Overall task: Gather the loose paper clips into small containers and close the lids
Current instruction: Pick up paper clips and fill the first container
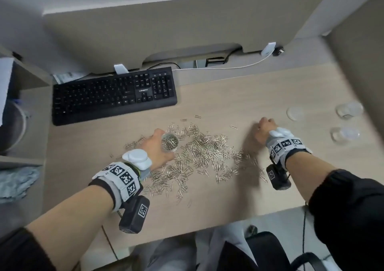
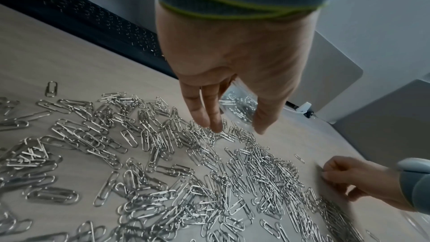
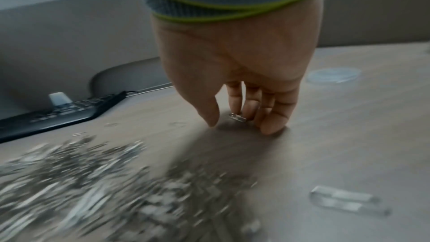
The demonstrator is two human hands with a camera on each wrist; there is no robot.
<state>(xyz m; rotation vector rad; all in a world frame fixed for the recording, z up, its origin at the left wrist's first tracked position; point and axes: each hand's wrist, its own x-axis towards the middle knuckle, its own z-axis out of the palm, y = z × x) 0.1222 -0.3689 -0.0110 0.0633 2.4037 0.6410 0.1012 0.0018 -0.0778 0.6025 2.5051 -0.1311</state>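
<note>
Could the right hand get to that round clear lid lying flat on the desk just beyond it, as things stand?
Probably yes. The lid lies on bare desk just past the right hand, with nothing between them. One catch: the hand seems to be pinching a paper clip already.

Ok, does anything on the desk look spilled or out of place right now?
Yes: paper clips lie spilled in a wide heap across the desk; a few strays sit apart. Left hand holds a clip-filled container.
</note>
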